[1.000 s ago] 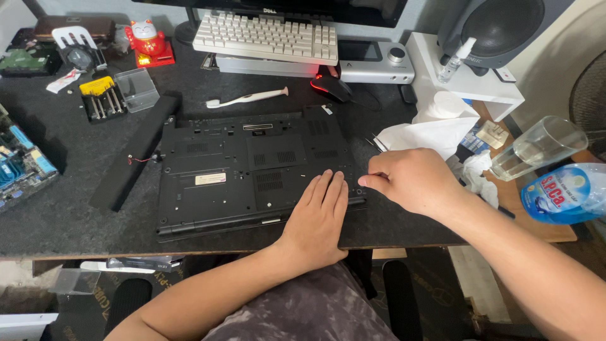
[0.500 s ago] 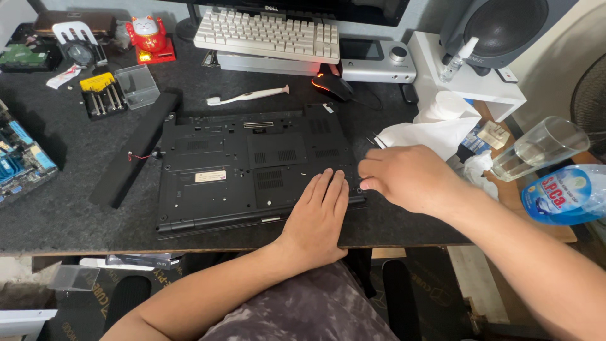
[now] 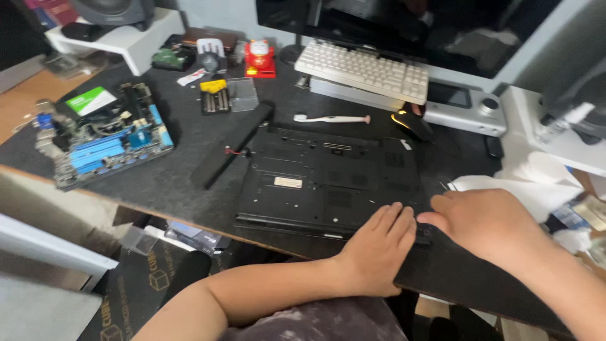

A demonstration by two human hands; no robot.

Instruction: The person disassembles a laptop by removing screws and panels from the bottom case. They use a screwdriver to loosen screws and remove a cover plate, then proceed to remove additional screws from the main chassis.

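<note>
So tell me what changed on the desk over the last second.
Mostly the view: it swung left, bringing the blue circuit board into fuller sight. The left hand stays flat on the upturned black laptop, and the right hand stays at its near right corner. Nothing was grasped or released.

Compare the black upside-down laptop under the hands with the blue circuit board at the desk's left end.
The black upside-down laptop is closed and plain, its casing hiding the parts; the blue circuit board is bare, with slots and connectors exposed. The left hand rests flat on the laptop and the right hand is at its corner; the board lies untouched. Both lie flat on the dark desk mat.
</note>
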